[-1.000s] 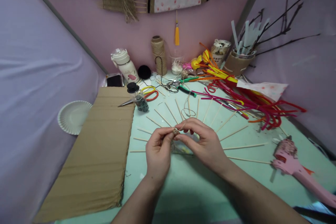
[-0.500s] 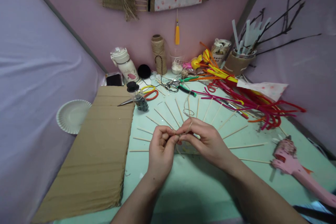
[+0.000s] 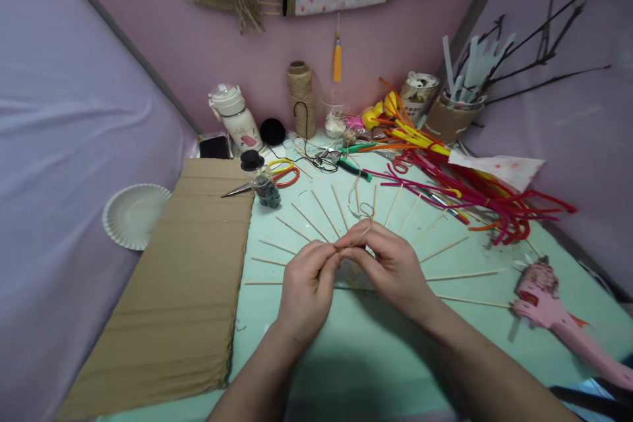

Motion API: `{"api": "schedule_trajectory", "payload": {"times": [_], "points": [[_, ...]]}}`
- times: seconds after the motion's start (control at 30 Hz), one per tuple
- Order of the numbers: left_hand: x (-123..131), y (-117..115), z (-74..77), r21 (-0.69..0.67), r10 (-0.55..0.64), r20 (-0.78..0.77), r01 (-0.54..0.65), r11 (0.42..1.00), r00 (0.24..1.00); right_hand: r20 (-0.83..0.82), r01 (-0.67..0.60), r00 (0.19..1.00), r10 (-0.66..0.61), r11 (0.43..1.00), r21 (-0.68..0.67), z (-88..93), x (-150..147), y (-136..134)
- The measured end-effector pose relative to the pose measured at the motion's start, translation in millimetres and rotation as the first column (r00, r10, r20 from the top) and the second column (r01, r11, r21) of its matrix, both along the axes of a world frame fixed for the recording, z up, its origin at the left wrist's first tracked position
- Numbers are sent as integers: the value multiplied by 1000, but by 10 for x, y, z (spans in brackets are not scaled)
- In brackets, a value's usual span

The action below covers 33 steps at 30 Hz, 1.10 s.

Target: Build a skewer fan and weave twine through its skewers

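My left hand (image 3: 305, 283) and my right hand (image 3: 388, 264) meet fingertip to fingertip, each in a closed pinch on thin twine (image 3: 366, 211). The twine loops up behind the right fingers and trails back over the table. Beneath the hands lies a half-round piece (image 3: 357, 275), mostly covered by them. Thin wooden sticks (image 3: 324, 216) fan out from it to the left, back and right. Exactly where the twine passes between the fingertips is hidden.
Left is a cardboard sheet (image 3: 173, 290) beside a paper plate (image 3: 136, 216). Scissors (image 3: 287, 176), a small jar (image 3: 268, 190), a twine spool (image 3: 301, 100) and a bottle (image 3: 236, 117) stand behind. Pipe cleaners (image 3: 494, 204) and a pink glue gun (image 3: 558, 316) lie right.
The left fingers have closed in and the hand has turned slightly, its fingertips now against the right ones. The short twine end below the fingers no longer shows. The view has shifted slightly.
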<state>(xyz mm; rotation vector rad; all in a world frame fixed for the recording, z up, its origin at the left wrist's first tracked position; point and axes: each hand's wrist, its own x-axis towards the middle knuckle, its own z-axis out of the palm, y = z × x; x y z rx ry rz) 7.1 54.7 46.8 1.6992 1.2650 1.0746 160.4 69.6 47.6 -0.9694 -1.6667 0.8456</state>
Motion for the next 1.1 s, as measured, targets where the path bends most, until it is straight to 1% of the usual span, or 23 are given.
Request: {"api": "schedule_trajectory", "payload": {"times": [0.03,0.1,0.17,0.23,0.3,0.37,0.43,0.53,0.6,0.63,0.7,0.77,0.83,0.87,0.9,0.93,1.0,1.03,1.1], "points": [[-11,1,1,-26,-14,40,15,1000,999,-25,-31,999,30,998,-61,11,15,5],[-32,5,-9,-137,-49,186,75,988,981,-72,-117,992,105,977,-178,40,47,21],[-49,9,-31,-262,-67,372,174,949,926,-129,-196,977,167,944,-265,67,71,38],[-55,12,-54,-336,-60,526,272,902,848,-208,-263,957,201,903,-340,81,81,47],[-51,11,-75,-369,-47,612,338,866,790,-293,-308,935,200,867,-392,83,80,48],[-40,10,-96,-384,-49,634,369,847,772,-348,-334,918,189,843,-421,81,76,45],[-27,9,-117,-394,-64,616,377,838,785,-357,-333,916,182,842,-425,82,72,43],[-9,11,-135,-409,-81,562,361,838,823,-295,-261,943,151,887,-382,86,66,43],[3,13,-125,-411,-88,474,308,858,876,-254,-184,962,97,921,-344,83,53,44],[10,14,-112,-395,-91,400,261,881,912,-247,-152,966,70,931,-333,78,42,44],[21,13,-80,-302,-82,214,146,942,973,-264,-115,964,23,935,-336,60,12,43],[27,7,-49,-151,-60,44,67,986,997,-296,-100,955,-13,927,-362,38,-17,40],[27,-3,-28,-36,-46,-43,45,998,998,-318,-103,947,-36,907,-410,17,-34,36],[25,-10,-22,-19,-44,-51,43,999,998,-325,-117,945,-33,894,-432,10,-34,35],[23,-16,-20,-32,-42,-31,41,999,999,-331,-139,943,-20,883,-448,6,-28,35],[20,-22,-19,-75,-43,20,44,996,999,-336,-165,942,1,874,-457,4,-16,37],[22,-26,-21,-215,-37,214,84,973,976,-340,-223,939,61,858,-463,6,17,43],[26,-23,-21,-288,-22,338,126,949,941,-337,-250,937,92,848,-466,8,34,47],[43,-9,-17,-387,28,561,232,893,827,-326,-285,936,134,832,-476,9,60,56]]}}
